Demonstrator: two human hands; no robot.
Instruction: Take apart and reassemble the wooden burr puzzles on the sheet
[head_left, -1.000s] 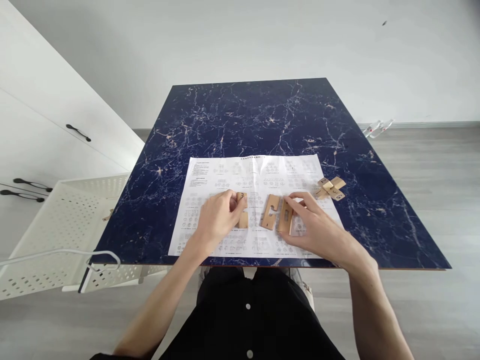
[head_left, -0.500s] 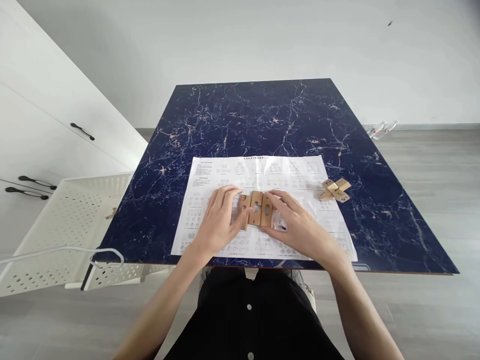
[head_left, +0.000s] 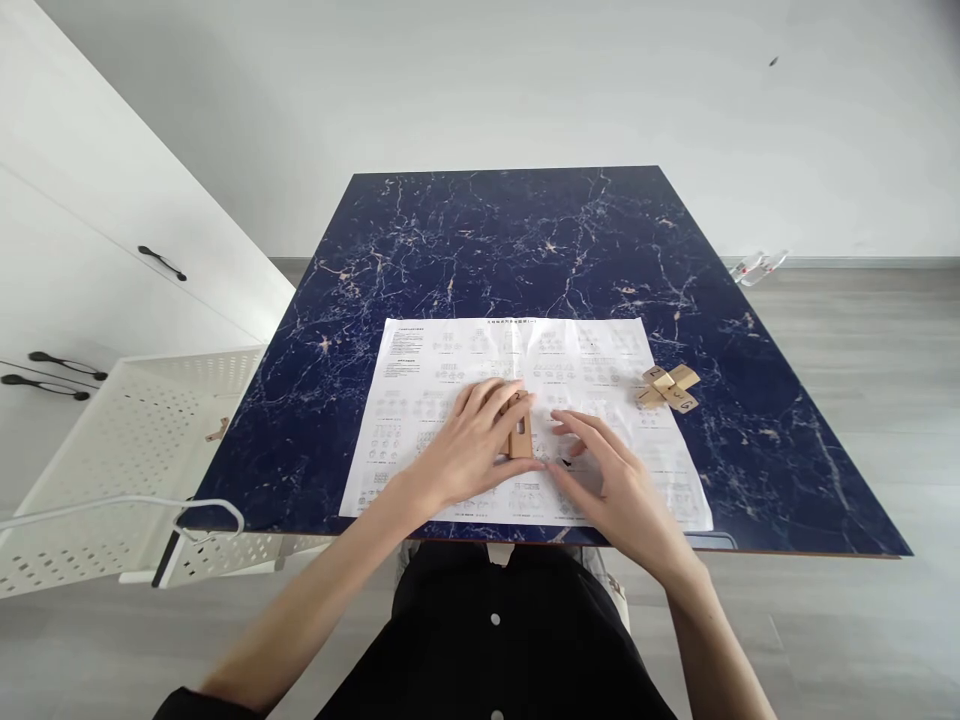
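Observation:
My left hand [head_left: 469,440] lies over wooden puzzle pieces [head_left: 521,437], its fingers at their far end and its thumb along the near end. One notched piece with a slot shows at the right side of that hand; the others are mostly hidden under the fingers. My right hand [head_left: 604,465] is just right of the pieces, fingers apart and curved, holding nothing, its thumb tip close to my left thumb. Beneath both hands is a printed paper sheet [head_left: 420,400] with rows of small diagrams.
An interlocked wooden cross [head_left: 667,387] with marked ends sits at the sheet's right edge. The blue marbled table [head_left: 487,250] stretches beyond the sheet. To the left stand a white perforated basket [head_left: 97,450] and white cabinets [head_left: 75,200] with black handles.
My left hand has moved right, over the pieces, covering most of them. My right hand has let go of the right-hand piece and drawn away to the right.

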